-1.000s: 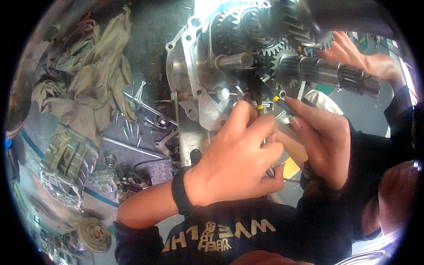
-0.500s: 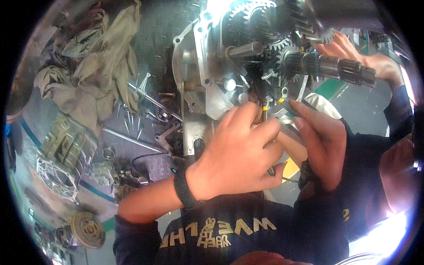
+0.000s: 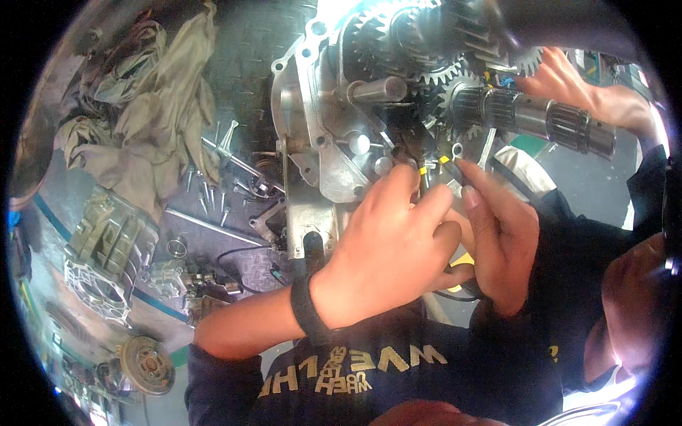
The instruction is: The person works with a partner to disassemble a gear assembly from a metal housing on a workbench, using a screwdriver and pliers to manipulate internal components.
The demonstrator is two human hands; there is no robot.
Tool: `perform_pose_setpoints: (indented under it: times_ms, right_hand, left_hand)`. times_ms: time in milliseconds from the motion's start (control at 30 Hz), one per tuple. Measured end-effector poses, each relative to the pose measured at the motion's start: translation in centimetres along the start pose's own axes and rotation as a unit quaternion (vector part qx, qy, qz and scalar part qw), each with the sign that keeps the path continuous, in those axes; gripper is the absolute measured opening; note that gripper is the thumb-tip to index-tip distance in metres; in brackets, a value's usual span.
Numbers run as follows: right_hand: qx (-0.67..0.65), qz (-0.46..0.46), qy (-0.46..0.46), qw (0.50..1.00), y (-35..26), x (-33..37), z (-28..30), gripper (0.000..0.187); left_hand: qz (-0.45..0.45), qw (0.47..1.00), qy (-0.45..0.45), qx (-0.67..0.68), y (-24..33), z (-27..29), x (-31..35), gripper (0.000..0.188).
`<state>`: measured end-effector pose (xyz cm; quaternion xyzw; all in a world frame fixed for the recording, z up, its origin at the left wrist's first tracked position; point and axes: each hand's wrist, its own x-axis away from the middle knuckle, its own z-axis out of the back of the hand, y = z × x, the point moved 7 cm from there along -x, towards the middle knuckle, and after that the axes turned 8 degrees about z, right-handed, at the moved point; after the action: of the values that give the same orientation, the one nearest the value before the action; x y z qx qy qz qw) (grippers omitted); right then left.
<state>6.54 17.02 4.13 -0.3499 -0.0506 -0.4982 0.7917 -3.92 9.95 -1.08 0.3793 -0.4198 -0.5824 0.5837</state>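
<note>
My left hand (image 3: 387,241), a black band round its wrist, is closed with curled fingers on a slim dark handle with a yellow band (image 3: 423,171). Close beside it, my right hand (image 3: 506,238) pinches a second dark handle with a yellow tip (image 3: 445,160) between thumb and fingers. Whether both handles belong to one tool I cannot tell; the working end is hidden among dark parts. Just beyond both hands stands an open metal gearbox casing (image 3: 334,160). Toothed gears (image 3: 455,92) and a splined shaft (image 3: 547,119) rise over it.
A co-worker's hand (image 3: 561,82) reaches behind the shaft from the right. At left lie a crumpled beige cloth (image 3: 153,121), loose bolts (image 3: 206,192), a metal rod (image 3: 213,227), a cast housing (image 3: 110,248) and a round disc (image 3: 148,364).
The view has shifted a little, so the casing sits further left. My right hand has come slightly closer to my left hand. Both keep their grip.
</note>
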Motion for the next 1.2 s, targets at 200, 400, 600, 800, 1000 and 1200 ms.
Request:
perform_pose_setpoints:
  times_ms: [200,400,600,800,1000,1200]
  right_hand:
    - [-0.031,0.018,0.030,0.999,0.6,-0.3,-0.2,0.029]
    - [-0.072,0.030,0.026,0.997,1.1,-0.4,0.2,0.029]
    - [-0.073,0.076,0.012,0.994,0.7,-0.9,0.5,0.029]
    - [0.011,0.088,-0.013,0.996,-1.3,-1.6,1.2,0.030]
    - [0.074,0.048,-0.056,0.995,-4.4,0.5,3.4,0.030]
    - [-0.091,-0.119,0.029,0.988,-1.5,2.2,2.7,0.034]
  left_hand:
    - [0.000,1.000,0.002,0.009,-0.2,0.2,-0.3,0.058]
    - [-0.028,0.999,-0.007,0.046,-0.8,1.1,0.1,0.057]
    - [-0.033,0.995,-0.008,0.094,-1.2,1.4,0.3,0.051]
    - [-0.053,0.987,0.006,0.152,-1.5,2.0,0.4,0.028]
    - [-0.067,0.978,0.035,0.195,-0.1,1.4,1.0,0.026]
    - [-0.083,0.984,0.028,0.158,0.8,0.9,1.9,0.027]
